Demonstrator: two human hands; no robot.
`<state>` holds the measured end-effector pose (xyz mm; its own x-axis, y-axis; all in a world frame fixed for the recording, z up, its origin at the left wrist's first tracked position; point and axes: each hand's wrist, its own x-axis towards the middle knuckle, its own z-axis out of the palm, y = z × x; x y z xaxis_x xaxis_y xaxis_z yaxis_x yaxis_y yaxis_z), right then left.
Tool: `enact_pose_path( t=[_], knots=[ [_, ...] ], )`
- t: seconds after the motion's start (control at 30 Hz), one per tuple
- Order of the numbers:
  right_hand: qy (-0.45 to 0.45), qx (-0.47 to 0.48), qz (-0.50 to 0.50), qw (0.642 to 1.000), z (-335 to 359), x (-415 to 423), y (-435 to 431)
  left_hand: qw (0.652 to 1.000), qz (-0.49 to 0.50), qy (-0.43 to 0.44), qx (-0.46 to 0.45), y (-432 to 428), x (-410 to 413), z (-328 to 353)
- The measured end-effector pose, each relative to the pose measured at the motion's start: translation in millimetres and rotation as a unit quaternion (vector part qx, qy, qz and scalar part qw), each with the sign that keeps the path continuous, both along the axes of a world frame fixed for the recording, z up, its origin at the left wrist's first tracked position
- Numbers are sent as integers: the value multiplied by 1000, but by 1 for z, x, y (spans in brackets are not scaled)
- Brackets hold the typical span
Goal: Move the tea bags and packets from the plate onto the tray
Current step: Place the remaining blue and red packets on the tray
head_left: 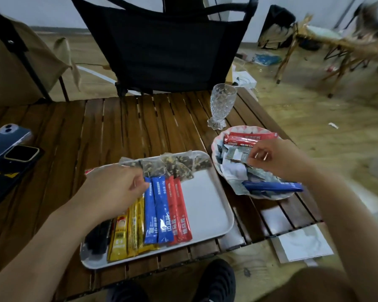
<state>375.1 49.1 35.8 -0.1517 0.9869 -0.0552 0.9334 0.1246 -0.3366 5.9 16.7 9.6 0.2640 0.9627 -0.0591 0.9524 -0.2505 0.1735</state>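
A white tray [205,203] lies on the slatted wooden table. It holds black, yellow, blue [155,212] and red stick packets [179,212] side by side, and mesh tea bags [175,165] along its far edge. My left hand [118,186] rests over the tray's left part, and its curled fingertips pinch the top end of the left blue stick. To the right, a patterned plate [215,149] holds a red stick [249,138], a blue stick [273,186] and several small sachets. My right hand [275,159] hovers over the plate, pinching a grey-green sachet [237,154].
A cut-glass goblet [222,105] stands just behind the plate. Two phones [11,147] lie at the table's left. A black folding chair [168,51] faces me across the table. White paper [303,243] lies by the near right corner, and my dark shoe [216,280] is below.
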Motion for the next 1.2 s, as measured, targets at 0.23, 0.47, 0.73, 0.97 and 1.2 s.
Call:
enact_pose_path(
  t=[0.23,0.47,0.73,0.97,1.2],
  knots=[
    [-9,-173,-4,985,0,34,-5,1000,1,12,-4,3,8,-3],
    [-97,-233,18,967,-5,19,1,1000,-1,-3,-19,6,7,-7],
    [-124,-217,-61,966,6,25,-7,1000,5,-6,-31,5,5,-4],
    [20,-157,-65,985,14,-7,-6,1000,6,-9,-28,4,2,-2],
    [173,-167,21,970,15,-71,-20,999,8,-21,-37,4,-4,4]
  ],
)
